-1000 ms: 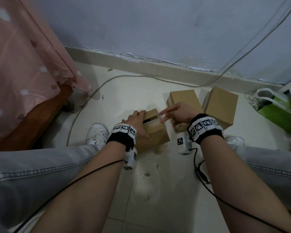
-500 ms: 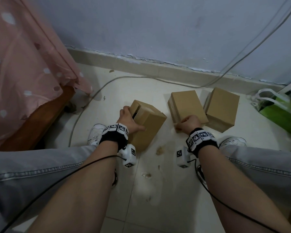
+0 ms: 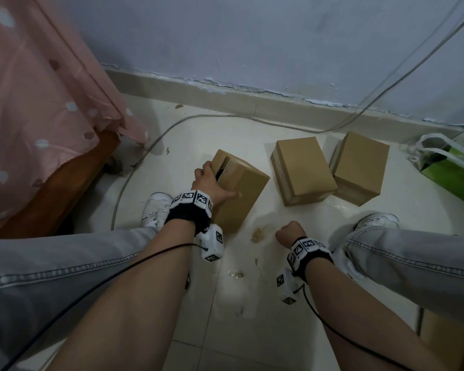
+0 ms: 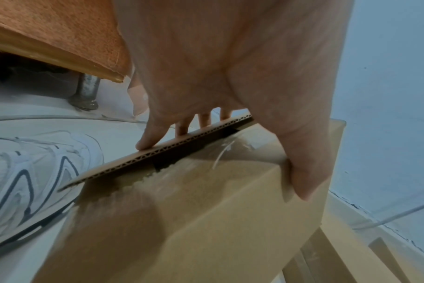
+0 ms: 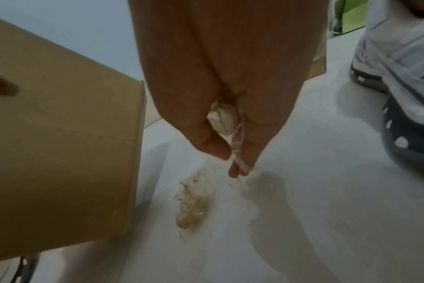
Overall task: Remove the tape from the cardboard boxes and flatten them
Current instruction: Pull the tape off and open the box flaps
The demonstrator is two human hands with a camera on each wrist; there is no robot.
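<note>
The tape seems removed from one end of the nearest box [image 3: 239, 191], which is gripped on the floor by the left hand [image 3: 212, 186], a tape wad [image 5: 224, 120] is pinched in the closed right hand [image 3: 289, 232], while two sealed boxes [image 3: 303, 170] farther right are left, nothing flattened yet.

Left hand [image 3: 212, 184] reaches forward with the forearm extended, thumb spread to one side of what it grips and fingers [image 4: 148, 141] curled over the far edge. Right hand [image 3: 289, 232] sits nearer the body as a closed fist, wadded tape [image 5: 224, 120] bunched inside it.
</note>
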